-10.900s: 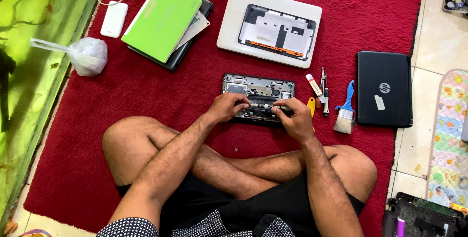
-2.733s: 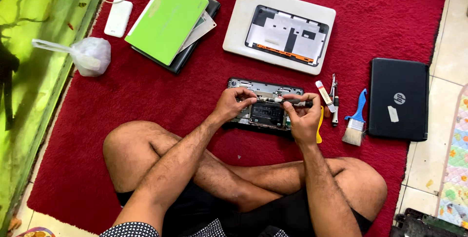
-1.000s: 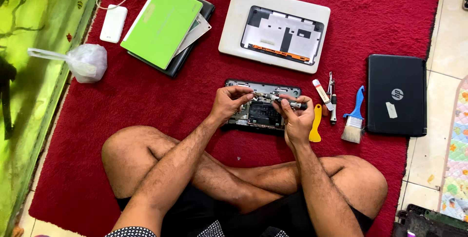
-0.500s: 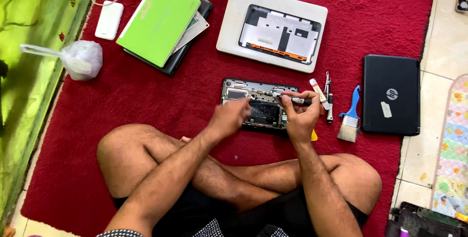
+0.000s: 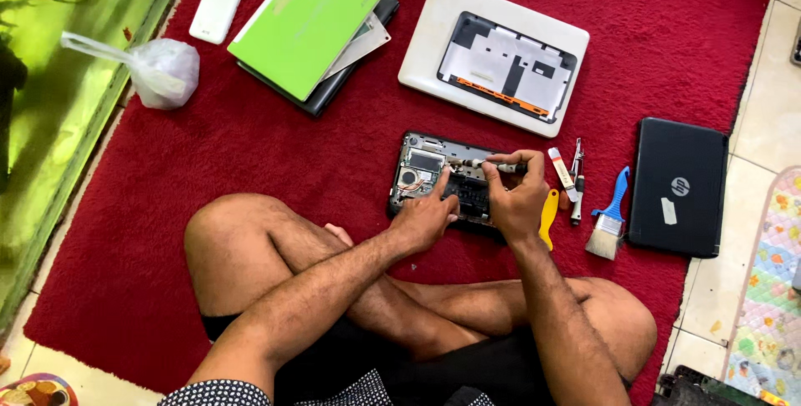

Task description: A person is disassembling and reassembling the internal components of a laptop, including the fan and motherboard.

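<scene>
I sit cross-legged on the red rug (image 5: 275, 164), the opened laptop base (image 5: 434, 174) just beyond my shins. My right hand (image 5: 513, 197) grips a screwdriver (image 5: 492, 166), fingers closed round its handle, the shaft lying nearly flat and pointing left over the exposed board. Half a second ago my left hand (image 5: 425, 216) covered the middle of the base; now it has slid nearer me, its index finger stretched out and pressing beside the fan, the other fingers loosely curled and holding nothing. So the tool tip sits freshly uncovered at the board. The yellow pry tool (image 5: 548, 216) lies touching my right wrist, the brush (image 5: 607, 224) further right, the white laptop shell (image 5: 492, 55) far behind.
</scene>
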